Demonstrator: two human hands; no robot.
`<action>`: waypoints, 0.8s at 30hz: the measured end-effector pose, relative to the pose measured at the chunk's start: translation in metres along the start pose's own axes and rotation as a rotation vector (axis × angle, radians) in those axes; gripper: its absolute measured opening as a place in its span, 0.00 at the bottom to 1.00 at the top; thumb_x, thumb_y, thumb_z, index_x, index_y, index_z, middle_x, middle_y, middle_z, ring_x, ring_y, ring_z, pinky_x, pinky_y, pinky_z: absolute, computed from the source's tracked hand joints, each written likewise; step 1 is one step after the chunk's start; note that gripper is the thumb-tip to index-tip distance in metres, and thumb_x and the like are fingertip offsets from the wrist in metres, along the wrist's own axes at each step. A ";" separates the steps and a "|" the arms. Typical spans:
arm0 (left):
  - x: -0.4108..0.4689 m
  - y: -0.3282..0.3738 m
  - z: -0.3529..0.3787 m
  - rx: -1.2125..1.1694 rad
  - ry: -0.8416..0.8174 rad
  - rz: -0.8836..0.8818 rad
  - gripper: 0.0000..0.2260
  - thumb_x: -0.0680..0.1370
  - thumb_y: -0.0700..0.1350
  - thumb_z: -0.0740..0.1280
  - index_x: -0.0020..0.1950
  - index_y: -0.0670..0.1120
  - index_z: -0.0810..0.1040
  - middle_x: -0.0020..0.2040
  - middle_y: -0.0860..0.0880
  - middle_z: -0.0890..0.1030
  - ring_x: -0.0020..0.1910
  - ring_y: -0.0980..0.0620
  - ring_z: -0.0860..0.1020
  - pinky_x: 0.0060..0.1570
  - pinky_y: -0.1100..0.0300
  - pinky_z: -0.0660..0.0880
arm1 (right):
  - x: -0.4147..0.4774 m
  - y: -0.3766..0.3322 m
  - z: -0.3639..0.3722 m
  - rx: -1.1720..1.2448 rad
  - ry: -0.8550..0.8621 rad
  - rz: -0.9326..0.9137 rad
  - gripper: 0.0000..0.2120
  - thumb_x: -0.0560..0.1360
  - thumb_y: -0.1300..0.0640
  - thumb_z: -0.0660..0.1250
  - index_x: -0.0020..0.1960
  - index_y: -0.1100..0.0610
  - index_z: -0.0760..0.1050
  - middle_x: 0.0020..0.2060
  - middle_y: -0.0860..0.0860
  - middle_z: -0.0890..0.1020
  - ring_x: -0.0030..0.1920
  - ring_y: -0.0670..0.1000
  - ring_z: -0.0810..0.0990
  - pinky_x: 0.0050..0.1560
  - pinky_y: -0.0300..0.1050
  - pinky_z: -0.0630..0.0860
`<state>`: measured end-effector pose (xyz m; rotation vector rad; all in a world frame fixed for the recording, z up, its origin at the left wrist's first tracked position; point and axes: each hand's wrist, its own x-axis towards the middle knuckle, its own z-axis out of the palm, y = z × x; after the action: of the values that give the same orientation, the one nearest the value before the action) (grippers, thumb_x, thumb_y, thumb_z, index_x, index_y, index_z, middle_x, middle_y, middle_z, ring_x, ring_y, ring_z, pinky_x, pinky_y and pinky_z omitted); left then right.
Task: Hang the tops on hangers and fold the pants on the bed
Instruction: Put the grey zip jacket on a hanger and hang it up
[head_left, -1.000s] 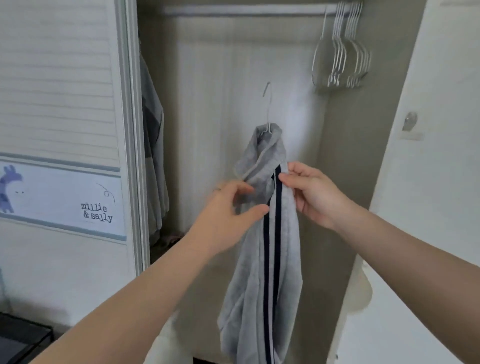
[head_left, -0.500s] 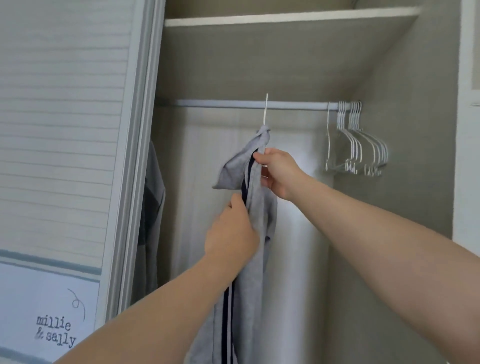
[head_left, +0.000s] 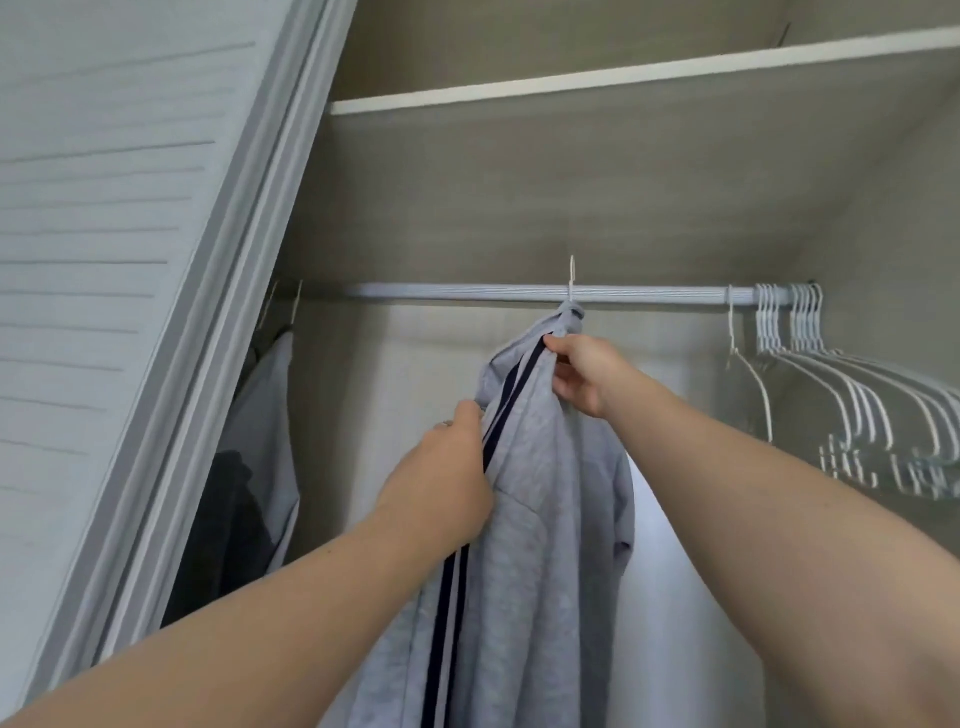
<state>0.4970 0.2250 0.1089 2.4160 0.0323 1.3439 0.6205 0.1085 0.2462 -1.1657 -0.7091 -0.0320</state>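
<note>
A grey top (head_left: 540, 509) with dark stripes hangs on a white hanger whose hook (head_left: 571, 278) stands at the wardrobe rail (head_left: 441, 292), its tip above the rail. My right hand (head_left: 582, 371) pinches the top's striped edge just under the collar. My left hand (head_left: 441, 478) grips the fabric lower down on the left, along the stripes. The hanger's body is hidden inside the top.
Several empty white hangers (head_left: 841, 379) crowd the rail's right end. Grey and dark clothes (head_left: 260, 441) hang at the left end behind the sliding door (head_left: 130, 260). A shelf (head_left: 623, 83) runs above the rail.
Both hands have lifted the top on its hanger up to the rail. The view has tilted upward and the hook now reaches the rail.
</note>
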 end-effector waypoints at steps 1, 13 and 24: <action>0.004 -0.005 0.004 0.000 0.001 -0.003 0.18 0.75 0.35 0.59 0.62 0.50 0.64 0.50 0.47 0.75 0.45 0.45 0.76 0.41 0.53 0.70 | 0.007 0.005 0.000 0.029 -0.029 0.005 0.08 0.82 0.65 0.63 0.61 0.62 0.73 0.44 0.56 0.82 0.42 0.51 0.83 0.37 0.44 0.84; -0.023 -0.053 0.028 -0.011 0.000 -0.033 0.18 0.78 0.35 0.57 0.65 0.50 0.64 0.49 0.50 0.74 0.44 0.48 0.75 0.45 0.50 0.76 | 0.008 0.049 -0.004 -0.109 -0.094 0.031 0.04 0.81 0.63 0.63 0.47 0.59 0.74 0.32 0.52 0.81 0.31 0.49 0.78 0.30 0.42 0.80; -0.072 -0.001 0.076 0.001 0.011 -0.012 0.44 0.73 0.62 0.71 0.77 0.59 0.43 0.77 0.56 0.48 0.68 0.46 0.69 0.59 0.46 0.76 | -0.056 0.003 -0.010 -1.180 0.054 -0.104 0.10 0.78 0.63 0.57 0.45 0.66 0.75 0.32 0.66 0.83 0.28 0.64 0.84 0.36 0.59 0.84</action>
<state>0.5202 0.1883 0.0139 2.4052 0.0501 1.3519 0.5826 0.0830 0.2127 -2.2302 -0.6994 -0.6368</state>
